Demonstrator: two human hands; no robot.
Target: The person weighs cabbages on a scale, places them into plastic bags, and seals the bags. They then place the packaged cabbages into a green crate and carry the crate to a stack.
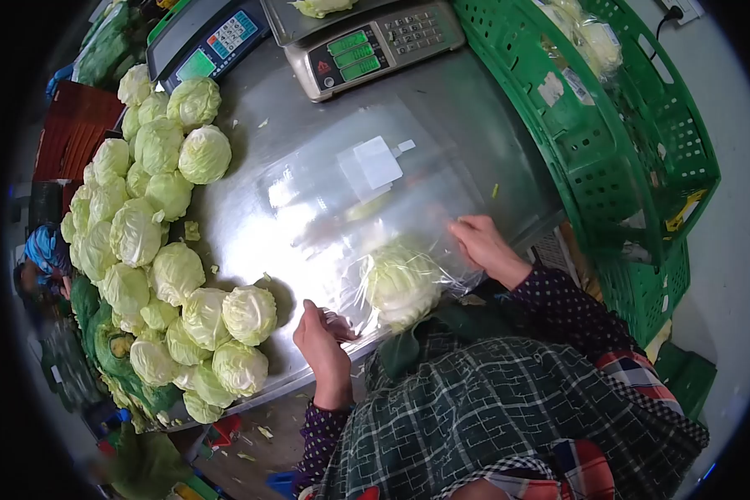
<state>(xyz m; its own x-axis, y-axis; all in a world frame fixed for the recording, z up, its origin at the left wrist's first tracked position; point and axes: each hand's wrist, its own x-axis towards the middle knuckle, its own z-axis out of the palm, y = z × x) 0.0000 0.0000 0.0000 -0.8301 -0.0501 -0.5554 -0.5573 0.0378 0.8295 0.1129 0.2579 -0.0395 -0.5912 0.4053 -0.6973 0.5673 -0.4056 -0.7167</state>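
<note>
From the head camera, a cabbage [402, 285] sits at the near edge of the steel table [475, 108], at about 6 o'clock, on a clear plastic sheet [350, 192] that is spread toward 12 o'clock and partly wraps it. The left hand [323, 343], at about 7 o'clock just beside the cabbage, has its fingers closed on the near edge of the sheet. The right hand [483, 246], at about 4 o'clock from the frame's middle, lies with fingers bent over the film at the cabbage's far right side; how tightly it holds the film cannot be told. A heap of loose cabbages [154, 250] fills the table's 9 o'clock side. Two weighing scales [367, 42] stand at 12 o'clock, one carrying a cabbage. A green crate [625, 142] stands at 2 o'clock with wrapped cabbages inside.
</note>
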